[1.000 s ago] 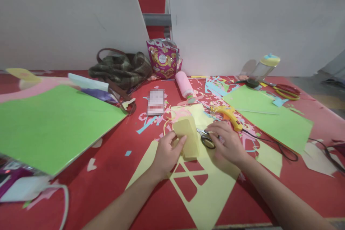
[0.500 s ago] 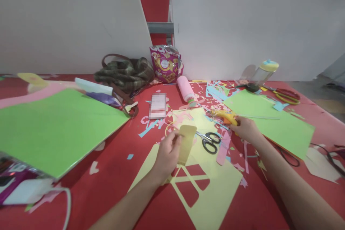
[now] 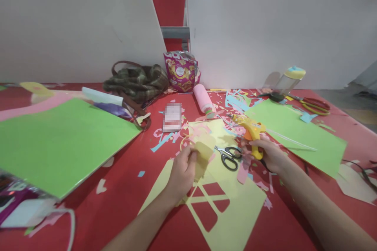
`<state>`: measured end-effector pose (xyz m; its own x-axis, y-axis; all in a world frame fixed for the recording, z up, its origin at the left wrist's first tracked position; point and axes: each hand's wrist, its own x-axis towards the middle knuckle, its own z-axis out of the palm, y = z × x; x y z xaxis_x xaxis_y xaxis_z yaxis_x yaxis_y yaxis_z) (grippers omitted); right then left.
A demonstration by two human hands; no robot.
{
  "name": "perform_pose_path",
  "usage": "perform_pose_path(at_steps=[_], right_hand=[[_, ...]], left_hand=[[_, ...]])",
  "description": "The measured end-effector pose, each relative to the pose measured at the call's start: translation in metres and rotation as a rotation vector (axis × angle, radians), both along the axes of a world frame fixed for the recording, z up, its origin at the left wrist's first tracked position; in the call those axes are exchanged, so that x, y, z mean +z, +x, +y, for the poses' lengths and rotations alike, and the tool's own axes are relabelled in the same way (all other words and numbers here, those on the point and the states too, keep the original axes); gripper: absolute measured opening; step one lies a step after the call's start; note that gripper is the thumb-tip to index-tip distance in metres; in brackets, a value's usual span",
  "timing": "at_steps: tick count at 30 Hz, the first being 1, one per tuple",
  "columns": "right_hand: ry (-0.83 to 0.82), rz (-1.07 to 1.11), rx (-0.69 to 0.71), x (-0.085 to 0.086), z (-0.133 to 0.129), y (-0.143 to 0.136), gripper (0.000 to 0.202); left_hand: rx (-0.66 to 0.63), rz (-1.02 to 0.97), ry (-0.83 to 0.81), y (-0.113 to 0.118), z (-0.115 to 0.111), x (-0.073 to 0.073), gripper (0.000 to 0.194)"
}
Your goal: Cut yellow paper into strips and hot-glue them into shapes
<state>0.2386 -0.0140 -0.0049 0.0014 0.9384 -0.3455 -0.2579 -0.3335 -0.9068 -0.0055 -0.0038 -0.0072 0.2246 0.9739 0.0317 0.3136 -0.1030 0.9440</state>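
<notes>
My left hand (image 3: 183, 169) pinches a small rounded piece of yellow paper (image 3: 204, 157) between thumb and fingers, above a yellow sheet with shapes cut out of it (image 3: 235, 208). In my right hand (image 3: 270, 156) is a yellow hot glue gun (image 3: 252, 126), lifted over the table. Its nozzle points left and a long clear glue stick (image 3: 290, 140) sticks out of its back. Between both hands, black-handled scissors (image 3: 229, 157) lie on the yellow sheet, blades slightly apart.
Paper scraps litter the red table (image 3: 118, 219). Green sheets lie left (image 3: 70, 145) and right (image 3: 303, 137). A pink bottle (image 3: 203, 100), a snack bag (image 3: 182, 71), a plaid cloth bag (image 3: 138, 80), a clear jar (image 3: 288, 81) and red-handled scissors (image 3: 316, 106) stand or lie behind.
My right hand has raised the glue gun off the table, its handle now showing in the grip. The yellow piece in my left hand has tilted slightly.
</notes>
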Motion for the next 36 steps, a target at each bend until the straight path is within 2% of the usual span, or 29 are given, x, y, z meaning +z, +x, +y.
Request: perform_pose_path(at_steps=[7, 13, 17, 23, 26, 29, 36], right_hand=[[0.041, 0.101, 0.017, -0.002, -0.002, -0.008, 0.021], [0.153, 0.048, 0.155, -0.002, -0.005, -0.011, 0.022], [0.183, -0.14, 0.162, -0.005, -0.007, -0.011, 0.025], [0.2, -0.584, 0.126, -0.005, -0.015, -0.015, 0.017], [0.296, -0.761, 0.121, -0.004, -0.019, -0.016, 0.014], [0.388, -0.847, 0.143, -0.005, -0.022, -0.018, 0.012], [0.429, -0.875, 0.165, -0.016, -0.026, -0.019, 0.015]], left_hand=[[-0.009, 0.074, 0.06, 0.0, 0.0, 0.003, 0.018], [0.007, 0.146, 0.135, -0.001, 0.0, 0.002, 0.018], [0.03, 0.185, 0.232, -0.002, -0.001, 0.002, 0.017], [0.022, 0.195, 0.373, -0.001, -0.001, 0.002, 0.017], [0.011, 0.211, 0.399, -0.001, -0.001, 0.001, 0.018], [-0.003, 0.217, 0.444, -0.001, -0.003, 0.001, 0.017], [-0.018, 0.227, 0.506, 0.0, -0.005, 0.0, 0.017]])
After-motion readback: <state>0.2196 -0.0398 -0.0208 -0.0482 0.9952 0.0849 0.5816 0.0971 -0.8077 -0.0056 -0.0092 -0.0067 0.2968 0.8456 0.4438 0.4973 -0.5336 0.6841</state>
